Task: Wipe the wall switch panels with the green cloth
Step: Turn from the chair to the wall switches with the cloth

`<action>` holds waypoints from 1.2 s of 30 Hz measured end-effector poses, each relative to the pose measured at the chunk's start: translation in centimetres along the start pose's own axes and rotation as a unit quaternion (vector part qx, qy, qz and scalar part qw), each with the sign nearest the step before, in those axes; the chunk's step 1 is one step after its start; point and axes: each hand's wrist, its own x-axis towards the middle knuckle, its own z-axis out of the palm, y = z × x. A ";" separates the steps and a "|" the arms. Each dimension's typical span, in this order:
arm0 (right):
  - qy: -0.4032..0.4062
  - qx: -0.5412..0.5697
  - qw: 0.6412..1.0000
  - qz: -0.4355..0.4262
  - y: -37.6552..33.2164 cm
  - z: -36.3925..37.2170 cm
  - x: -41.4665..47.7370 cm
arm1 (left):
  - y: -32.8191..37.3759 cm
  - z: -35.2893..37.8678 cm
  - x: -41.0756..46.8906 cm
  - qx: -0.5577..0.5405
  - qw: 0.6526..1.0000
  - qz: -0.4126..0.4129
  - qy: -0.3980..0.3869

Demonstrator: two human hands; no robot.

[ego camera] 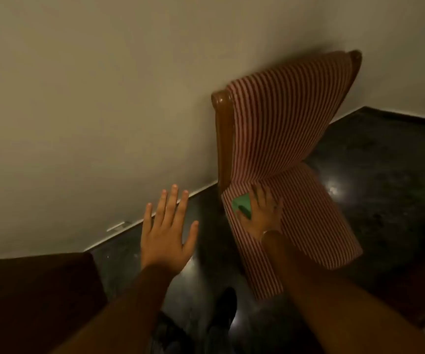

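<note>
1. Green cloth (242, 206) is the thing for wiping, and it lies on the seat of the striped chair (282, 139), near the seat's wall-side edge.
2. One right hand (263, 213) rests on the cloth with its fingers curled over it. It looks like it is grabbing the cloth, but I cannot tell if the grip is tight.
3. One left hand (168, 231) is up in the air beside the chair. Its fingers are spread wide and it holds nothing.
4. The right hand is the nearer one to the cloth, since it touches it. The left hand is well apart.
5. I count one cloth, one chair and two hands.
6. No switch panels show on the wall (91, 98), so I cannot tell which way they lie from the hands. I think picking up the cloth comes first.
</note>
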 end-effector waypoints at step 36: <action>0.290 0.251 0.908 -0.167 -23.0 -17.3 -11.7 | -5.8 -23.3 -0.7 0.112 0.969 -0.054 0.212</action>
